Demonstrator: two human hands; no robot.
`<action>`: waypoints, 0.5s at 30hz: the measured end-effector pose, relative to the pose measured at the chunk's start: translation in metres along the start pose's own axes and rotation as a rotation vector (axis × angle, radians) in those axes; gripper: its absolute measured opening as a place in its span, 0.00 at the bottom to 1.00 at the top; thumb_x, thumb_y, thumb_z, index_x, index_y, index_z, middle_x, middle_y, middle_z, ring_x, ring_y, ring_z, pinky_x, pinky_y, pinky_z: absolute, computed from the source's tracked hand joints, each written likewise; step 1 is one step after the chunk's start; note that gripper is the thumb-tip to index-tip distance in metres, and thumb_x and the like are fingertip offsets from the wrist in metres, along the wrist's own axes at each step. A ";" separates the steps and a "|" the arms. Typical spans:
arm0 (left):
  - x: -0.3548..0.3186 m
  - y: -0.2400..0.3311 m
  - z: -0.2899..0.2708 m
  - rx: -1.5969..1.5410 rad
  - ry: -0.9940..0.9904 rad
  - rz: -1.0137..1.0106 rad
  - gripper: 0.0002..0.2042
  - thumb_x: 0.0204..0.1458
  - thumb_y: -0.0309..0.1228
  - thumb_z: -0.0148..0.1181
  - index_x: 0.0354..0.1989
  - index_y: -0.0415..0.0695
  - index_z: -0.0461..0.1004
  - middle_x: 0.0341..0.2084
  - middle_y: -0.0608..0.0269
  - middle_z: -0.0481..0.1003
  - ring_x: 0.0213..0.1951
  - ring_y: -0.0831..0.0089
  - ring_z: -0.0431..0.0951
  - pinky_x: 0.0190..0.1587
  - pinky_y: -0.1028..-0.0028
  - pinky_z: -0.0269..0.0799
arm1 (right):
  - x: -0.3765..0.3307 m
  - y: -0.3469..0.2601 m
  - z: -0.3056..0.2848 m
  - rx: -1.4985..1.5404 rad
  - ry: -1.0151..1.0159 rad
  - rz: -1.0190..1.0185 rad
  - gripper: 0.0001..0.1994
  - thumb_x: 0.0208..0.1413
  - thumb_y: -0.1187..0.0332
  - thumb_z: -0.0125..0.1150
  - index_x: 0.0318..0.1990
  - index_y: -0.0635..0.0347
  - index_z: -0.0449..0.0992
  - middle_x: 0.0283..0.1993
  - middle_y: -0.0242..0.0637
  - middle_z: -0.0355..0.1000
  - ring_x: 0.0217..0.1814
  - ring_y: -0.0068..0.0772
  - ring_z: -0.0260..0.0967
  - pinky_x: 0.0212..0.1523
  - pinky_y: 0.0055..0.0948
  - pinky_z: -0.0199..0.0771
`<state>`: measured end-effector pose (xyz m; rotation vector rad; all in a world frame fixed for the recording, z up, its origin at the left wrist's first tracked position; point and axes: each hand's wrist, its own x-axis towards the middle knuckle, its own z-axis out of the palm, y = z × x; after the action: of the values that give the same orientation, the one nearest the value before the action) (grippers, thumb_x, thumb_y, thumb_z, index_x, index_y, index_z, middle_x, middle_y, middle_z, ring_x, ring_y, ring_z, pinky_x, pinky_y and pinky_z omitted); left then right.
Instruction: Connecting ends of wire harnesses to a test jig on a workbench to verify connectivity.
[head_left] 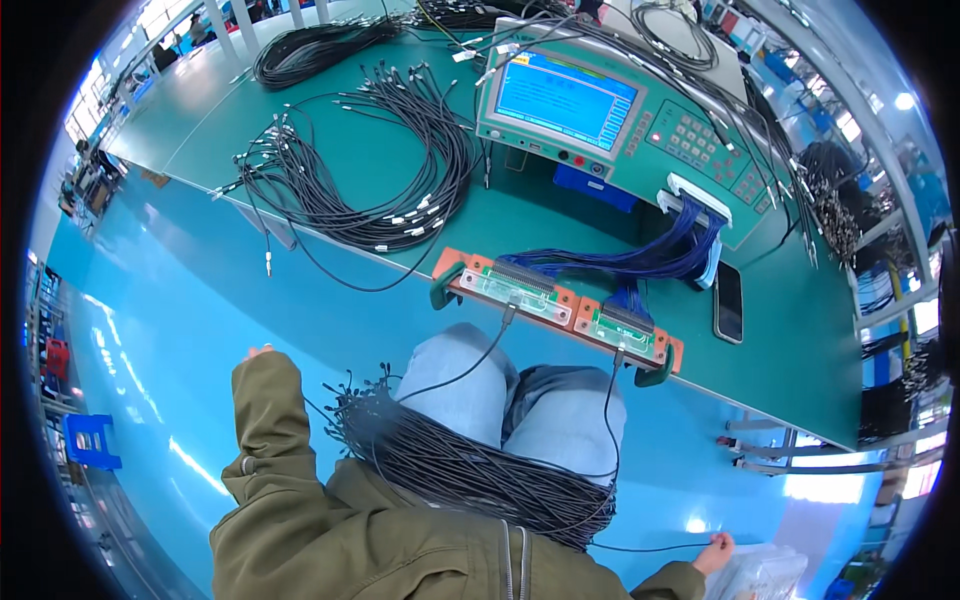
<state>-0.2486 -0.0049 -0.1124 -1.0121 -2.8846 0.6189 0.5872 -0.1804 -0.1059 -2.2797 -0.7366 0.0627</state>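
Many slim black cables (480, 483) bundled; right grip (716, 552) pinches one cable (650, 549); can't tell left grip (262, 350)

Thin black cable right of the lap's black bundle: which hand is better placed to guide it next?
Probably the right hand: it appears to pinch the thin black cable. The left hand, mostly hidden by the olive sleeve, is left of the black cable bundle.

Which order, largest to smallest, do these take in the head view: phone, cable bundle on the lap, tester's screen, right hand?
1. Cable bundle on the lap
2. Tester's screen
3. Phone
4. Right hand, its visible part
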 end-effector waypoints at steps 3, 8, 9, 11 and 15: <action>-0.003 0.012 -0.024 -0.386 0.082 -0.004 0.25 0.41 0.43 0.57 0.49 0.48 0.64 0.46 0.53 0.65 0.45 0.59 0.66 0.48 0.66 0.62 | -0.010 -0.019 0.024 -0.356 -0.386 0.026 0.11 0.47 0.72 0.49 0.39 0.64 0.69 0.31 0.41 0.68 0.32 0.35 0.64 0.36 0.28 0.65; -0.016 0.096 -0.080 -2.456 -0.954 -0.067 0.18 0.47 0.41 0.55 0.41 0.41 0.65 0.36 0.57 0.71 0.40 0.67 0.71 0.41 0.71 0.68 | -0.021 -0.109 0.066 -0.293 -0.343 -0.224 0.12 0.46 0.69 0.51 0.39 0.62 0.69 0.34 0.40 0.67 0.32 0.33 0.63 0.35 0.27 0.65; -0.018 0.103 -0.083 -2.459 -0.955 -0.055 0.18 0.47 0.41 0.55 0.41 0.41 0.65 0.36 0.57 0.71 0.40 0.67 0.71 0.41 0.71 0.68 | -0.023 -0.121 0.068 -0.288 -0.337 -0.223 0.12 0.46 0.69 0.51 0.39 0.62 0.69 0.34 0.40 0.67 0.32 0.33 0.63 0.35 0.27 0.65; -0.022 0.117 -0.077 -2.796 -0.919 0.048 0.14 0.49 0.37 0.52 0.40 0.42 0.65 0.31 0.61 0.71 0.35 0.70 0.72 0.38 0.73 0.68 | -0.027 -0.149 0.067 -0.157 -0.392 -0.222 0.12 0.47 0.70 0.51 0.40 0.62 0.68 0.36 0.41 0.67 0.32 0.33 0.64 0.36 0.26 0.64; -0.038 0.128 -0.087 -3.157 -0.868 0.190 0.09 0.52 0.33 0.49 0.38 0.44 0.65 0.25 0.66 0.71 0.30 0.75 0.71 0.36 0.77 0.69 | -0.032 -0.186 0.054 0.029 -0.450 -0.213 0.12 0.49 0.70 0.50 0.41 0.62 0.68 0.38 0.40 0.67 0.32 0.31 0.64 0.37 0.25 0.64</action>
<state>-0.1291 0.0948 -0.0758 -0.0249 0.2607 1.9154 0.4556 -0.0571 -0.0283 -2.1660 -1.1964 0.4942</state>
